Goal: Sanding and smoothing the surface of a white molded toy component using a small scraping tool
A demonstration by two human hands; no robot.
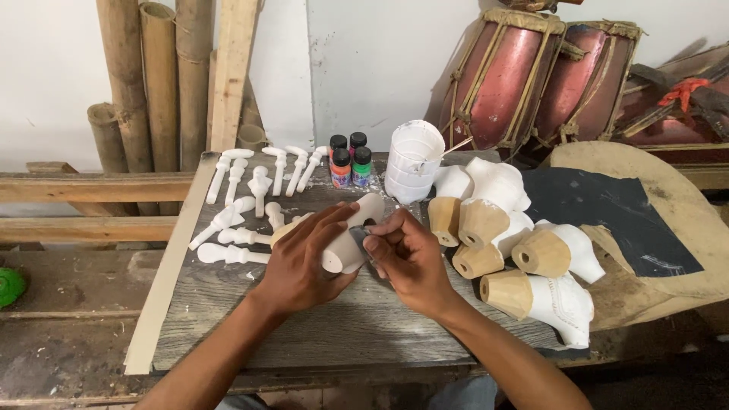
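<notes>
Carved piece [351,241] held over the surface [304,319] and worked at its side.
The piece is wrapped by the left hand [304,262], fingers curled over its top, while a small grey scrap, seemingly abrasive, is pinched against it by the right hand [406,258]. Too much pressure could chip the white coat. A slip could knock the piece into the paint bottles [348,161] or the cup [412,161] just behind.
</notes>
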